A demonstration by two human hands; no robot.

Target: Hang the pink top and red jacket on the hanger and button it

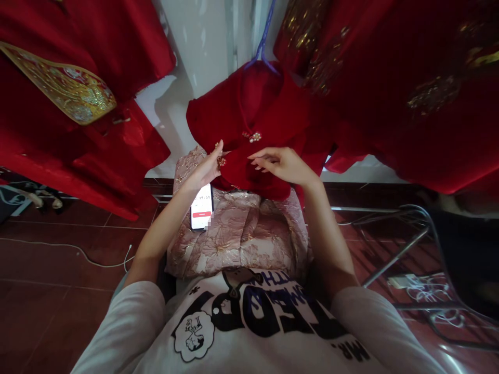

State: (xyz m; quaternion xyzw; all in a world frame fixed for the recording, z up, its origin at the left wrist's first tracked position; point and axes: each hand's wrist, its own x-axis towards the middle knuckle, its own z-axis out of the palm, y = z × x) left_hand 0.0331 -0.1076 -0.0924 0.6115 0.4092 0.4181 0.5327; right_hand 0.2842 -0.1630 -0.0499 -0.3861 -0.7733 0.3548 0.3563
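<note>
A red velvety garment hangs in front of me on a blue hanger, its lower part draped over my lap. At the bottom of its neckline opening sits a pearl-and-bead flower ornament. My left hand grips the garment's left edge with the thumb raised, next to another beaded flower. Over the middle of the red cloth is my right hand, its fingers drawn together; anything between the fingertips is too small to make out. Pink-gold brocade fabric covers my lap beneath.
A lit phone lies on the brocade near my left forearm. Red garments with gold embroidery hang at left and right. A metal-framed chair and a bundle of white cables are at right. A white cord crosses the tiled floor at left.
</note>
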